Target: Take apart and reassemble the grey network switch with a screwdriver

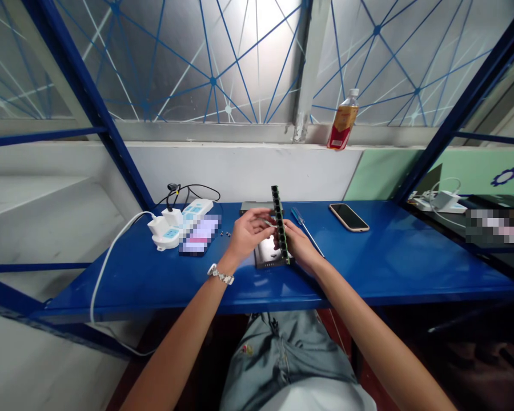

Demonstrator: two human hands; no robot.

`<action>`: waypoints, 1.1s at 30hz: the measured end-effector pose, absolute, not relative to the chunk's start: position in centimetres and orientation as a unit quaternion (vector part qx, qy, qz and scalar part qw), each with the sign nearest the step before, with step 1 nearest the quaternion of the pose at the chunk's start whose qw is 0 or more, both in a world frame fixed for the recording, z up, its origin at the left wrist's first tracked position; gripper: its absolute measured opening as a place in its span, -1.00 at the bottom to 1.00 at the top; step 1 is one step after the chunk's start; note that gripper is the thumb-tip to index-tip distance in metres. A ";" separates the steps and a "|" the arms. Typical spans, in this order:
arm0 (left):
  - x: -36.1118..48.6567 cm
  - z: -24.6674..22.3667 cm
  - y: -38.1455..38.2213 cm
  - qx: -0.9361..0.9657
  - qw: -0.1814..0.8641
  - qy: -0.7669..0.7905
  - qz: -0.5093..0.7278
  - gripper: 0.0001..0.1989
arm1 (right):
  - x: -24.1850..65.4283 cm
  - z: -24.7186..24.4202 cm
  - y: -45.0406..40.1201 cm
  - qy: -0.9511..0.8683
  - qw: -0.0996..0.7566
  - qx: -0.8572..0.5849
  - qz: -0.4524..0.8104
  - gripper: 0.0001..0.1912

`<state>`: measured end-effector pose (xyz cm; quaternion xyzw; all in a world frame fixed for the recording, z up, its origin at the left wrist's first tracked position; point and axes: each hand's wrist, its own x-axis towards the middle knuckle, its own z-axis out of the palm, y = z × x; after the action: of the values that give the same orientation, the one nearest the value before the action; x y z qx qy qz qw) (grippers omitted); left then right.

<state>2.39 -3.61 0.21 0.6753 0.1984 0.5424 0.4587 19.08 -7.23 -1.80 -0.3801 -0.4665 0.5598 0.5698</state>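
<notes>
A long, narrow green circuit board with a row of black sockets [279, 222] is held up on edge above the blue table. My right hand [298, 244] grips it from the right side, its fingers wrapped behind the board. On the left side, my left hand [252, 231] has its fingers curled, thumb and fingertips at the board's face. Beneath both hands lies a grey metal case [266, 255], partly covered by them. A screwdriver with a teal handle [297, 216] rests just right of the board. Several tiny screws [225, 234] lie left of my left hand.
On the left are a white power strip [169, 235] with plugs and cables, and a phone with a lit screen [200, 235]. A dark phone [349, 217] lies right of the screwdriver. A bottle [343, 121] stands on the ledge behind. The blue table's [368, 274] front edge is near my body.
</notes>
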 end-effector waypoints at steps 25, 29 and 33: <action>2.1 0.3 -3.5 0.681 0.131 0.368 0.620 -0.76 | 19.2 -0.7 -9.0 -0.634 0.558 -0.326 0.424 -0.62; 2.2 -0.1 -3.5 0.655 0.244 0.387 0.602 -0.68 | 18.8 -0.7 -9.4 -0.629 0.569 -0.361 0.387 -0.60; 2.3 -0.5 -3.3 0.639 0.305 0.383 0.593 -0.64 | 18.8 -1.0 -9.4 -0.606 0.589 -0.376 0.380 -0.57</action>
<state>2.33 -3.26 -0.50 0.6391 0.3827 0.5933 0.3051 18.76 -9.44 -0.97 -0.3763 -0.6058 0.3799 0.5891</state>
